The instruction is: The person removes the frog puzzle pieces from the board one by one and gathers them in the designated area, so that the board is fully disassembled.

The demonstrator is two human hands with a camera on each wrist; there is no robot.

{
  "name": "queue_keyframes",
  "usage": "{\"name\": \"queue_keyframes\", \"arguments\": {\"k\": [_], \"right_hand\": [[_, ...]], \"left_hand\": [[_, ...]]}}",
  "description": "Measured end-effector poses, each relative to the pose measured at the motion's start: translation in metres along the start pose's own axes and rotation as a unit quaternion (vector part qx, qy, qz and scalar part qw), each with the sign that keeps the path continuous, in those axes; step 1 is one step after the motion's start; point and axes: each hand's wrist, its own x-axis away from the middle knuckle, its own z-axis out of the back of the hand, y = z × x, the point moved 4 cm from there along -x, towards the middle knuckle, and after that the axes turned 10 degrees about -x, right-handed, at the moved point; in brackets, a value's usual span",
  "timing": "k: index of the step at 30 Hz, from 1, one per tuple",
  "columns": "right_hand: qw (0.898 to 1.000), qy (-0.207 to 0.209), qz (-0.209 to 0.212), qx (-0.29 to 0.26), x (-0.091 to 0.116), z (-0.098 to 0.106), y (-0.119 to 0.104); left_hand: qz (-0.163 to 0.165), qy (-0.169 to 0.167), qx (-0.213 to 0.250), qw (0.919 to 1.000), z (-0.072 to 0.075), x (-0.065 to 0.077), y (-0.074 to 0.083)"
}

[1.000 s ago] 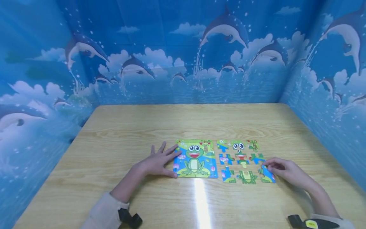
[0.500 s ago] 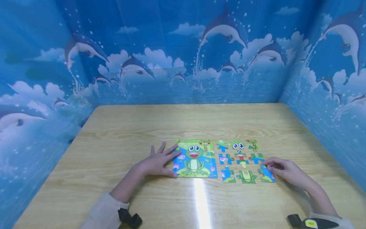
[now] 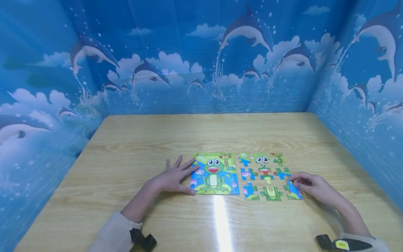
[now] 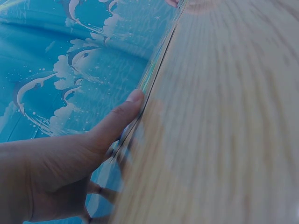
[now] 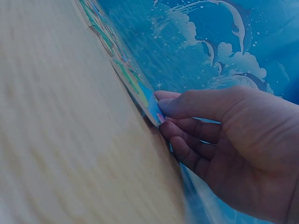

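Note:
A square frog picture board [image 3: 214,175] lies on the table, showing a whole green frog. My left hand [image 3: 172,179] rests at its left side with fingers spread, fingertips and thumb on its edge. In the left wrist view the thumb [image 4: 122,114] lies straight along that edge. To the right, several frog jigsaw pieces [image 3: 266,172] are laid out in loose rows with gaps between them. My right hand [image 3: 316,187] pinches the bottom-right corner jigsaw piece [image 3: 294,190] by its outer edge. The right wrist view shows thumb above this puzzle piece [image 5: 144,100] and curled fingers at its underside.
A wooden table [image 3: 176,134] carries everything, with a bright light streak [image 3: 221,220] in front of the board. Blue dolphin-print curtains [image 3: 195,59] enclose the back and sides. Both wrists wear dark camera mounts [image 3: 143,239].
Hands, board and puzzle pieces keep their places. Only a very slight shift of the whole head view shows.

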Motion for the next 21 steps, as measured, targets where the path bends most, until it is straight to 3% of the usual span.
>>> {"name": "queue_keyframes", "arguments": {"k": [9, 14, 21], "right_hand": [[0.999, 0.007, 0.035, 0.001, 0.0001, 0.0008, -0.0017], [0.999, 0.01, 0.028, 0.012, 0.0001, 0.0009, -0.002], [0.999, -0.005, 0.039, -0.017, 0.0022, -0.0007, -0.0028]], "left_hand": [[-0.002, 0.001, -0.002, 1.0, 0.0015, 0.0, 0.0005], [-0.003, 0.002, -0.002, 1.0, 0.0018, 0.0001, 0.0008], [-0.002, -0.001, -0.003, 1.0, 0.0012, -0.0001, 0.0008]]}}
